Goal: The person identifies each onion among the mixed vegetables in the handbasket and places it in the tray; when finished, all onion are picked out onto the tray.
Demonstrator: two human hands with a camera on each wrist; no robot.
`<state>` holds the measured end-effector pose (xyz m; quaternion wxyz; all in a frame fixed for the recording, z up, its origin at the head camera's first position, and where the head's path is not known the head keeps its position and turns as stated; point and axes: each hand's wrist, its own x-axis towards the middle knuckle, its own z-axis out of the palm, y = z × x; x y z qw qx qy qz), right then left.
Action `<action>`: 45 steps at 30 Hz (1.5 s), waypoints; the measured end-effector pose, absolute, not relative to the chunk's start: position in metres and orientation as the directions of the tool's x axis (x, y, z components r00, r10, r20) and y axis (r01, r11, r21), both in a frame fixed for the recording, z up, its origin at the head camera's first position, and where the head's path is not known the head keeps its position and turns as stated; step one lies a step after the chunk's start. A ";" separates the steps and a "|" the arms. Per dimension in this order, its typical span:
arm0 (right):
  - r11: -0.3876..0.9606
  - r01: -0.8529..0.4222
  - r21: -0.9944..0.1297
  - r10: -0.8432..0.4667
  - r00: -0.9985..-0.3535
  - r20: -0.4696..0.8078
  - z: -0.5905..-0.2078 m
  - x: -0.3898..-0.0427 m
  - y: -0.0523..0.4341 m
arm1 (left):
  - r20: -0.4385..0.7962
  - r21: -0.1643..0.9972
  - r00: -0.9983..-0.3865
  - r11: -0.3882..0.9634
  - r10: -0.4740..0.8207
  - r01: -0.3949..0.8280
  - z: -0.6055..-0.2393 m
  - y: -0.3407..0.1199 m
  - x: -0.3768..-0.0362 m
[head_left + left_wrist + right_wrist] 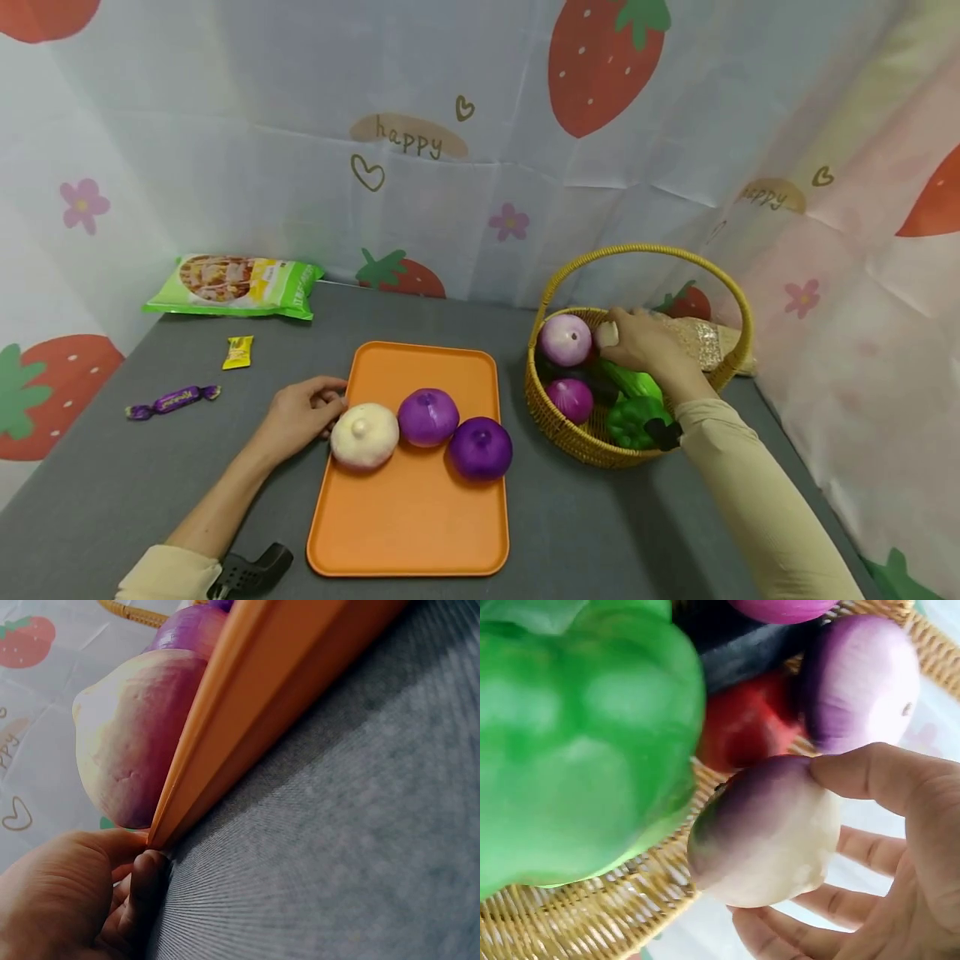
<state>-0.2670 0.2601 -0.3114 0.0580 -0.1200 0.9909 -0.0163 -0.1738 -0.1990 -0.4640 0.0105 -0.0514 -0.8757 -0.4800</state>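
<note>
An orange tray (408, 517) lies on the grey table and carries a whitish onion (364, 434) and two purple onions (428, 416) (481, 447). My left hand (303, 412) rests at the tray's left edge (225, 727), fingers curled against the rim beside the whitish onion (127, 742). My right hand (645, 346) is inside the wicker basket (558, 421) and grips a small white-and-purple onion (769, 832) (607, 334). The basket also holds a pale purple onion (565, 339), a smaller purple one (570, 398) and a green pepper (577, 742).
A green snack bag (236, 286) lies at the back left, with a yellow sweet (237, 352) and a purple wrapped sweet (172, 401) nearer. A strawberry-print curtain closes the back and right sides. A beige object (705, 342) lies behind the basket.
</note>
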 end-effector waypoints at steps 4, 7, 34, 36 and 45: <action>0.971 -0.234 -0.049 -0.235 -0.972 -0.009 -0.309 -0.249 0.260 | 0.065 0.846 -0.994 0.523 0.089 0.102 -0.469 -0.199 -0.173; 0.964 -0.262 -0.050 -0.254 -0.959 0.123 -0.306 -0.228 0.255 | 0.069 0.850 -0.993 0.515 0.093 0.108 -0.469 -0.200 -0.173; 0.631 -0.768 -0.112 -0.667 -0.611 0.426 -0.367 -0.085 0.156 | 0.070 0.833 -0.994 0.542 0.085 0.105 -0.464 -0.200 -0.171; 0.615 -0.782 -0.097 -0.685 -0.592 0.424 -0.372 -0.085 0.153 | 0.070 0.833 -0.994 0.543 0.082 0.104 -0.466 -0.201 -0.171; 0.602 -0.794 -0.090 -0.733 -0.593 0.333 -0.376 -0.083 0.151 | 0.068 0.827 -0.994 0.553 0.081 0.101 -0.465 -0.198 -0.174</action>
